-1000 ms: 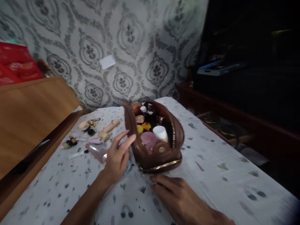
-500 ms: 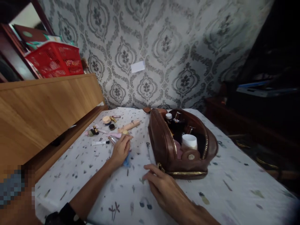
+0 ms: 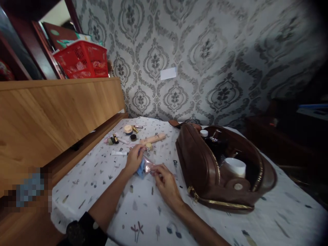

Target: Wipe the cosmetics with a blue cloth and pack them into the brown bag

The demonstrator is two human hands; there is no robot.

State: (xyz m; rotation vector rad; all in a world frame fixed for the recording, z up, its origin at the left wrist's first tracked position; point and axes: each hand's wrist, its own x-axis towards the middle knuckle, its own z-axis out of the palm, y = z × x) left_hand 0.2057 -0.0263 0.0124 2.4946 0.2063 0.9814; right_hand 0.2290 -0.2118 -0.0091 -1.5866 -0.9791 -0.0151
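A shiny pink tube (image 3: 148, 165) lies slantwise between my two hands. My left hand (image 3: 134, 159) has its fingers closed around the tube's upper end, over a crumpled blue cloth (image 3: 140, 171). The fingertips of my right hand (image 3: 165, 181) pinch the tube's lower right end. Just beyond my left hand are a small cream-lidded jar (image 3: 149, 147) and a long peach tube (image 3: 153, 138). A white tube (image 3: 119, 153) lies to the left of my left hand. To the right stands an open brown bag (image 3: 197, 164) with a white-lidded jar (image 3: 235, 167) and dark bottles inside.
Several small cosmetics, among them a round jar (image 3: 128, 130) and a black pot (image 3: 133, 137), lie at the back left of the patterned cloth (image 3: 138, 218). A wooden panel (image 3: 64, 112) borders the left side, with a red basket (image 3: 84, 59) above it. A papered wall stands behind.
My right hand has moved up and left from beside the bag to the pink tube, which has come nearer between both hands. The view has turned left, shifting everything rightward.
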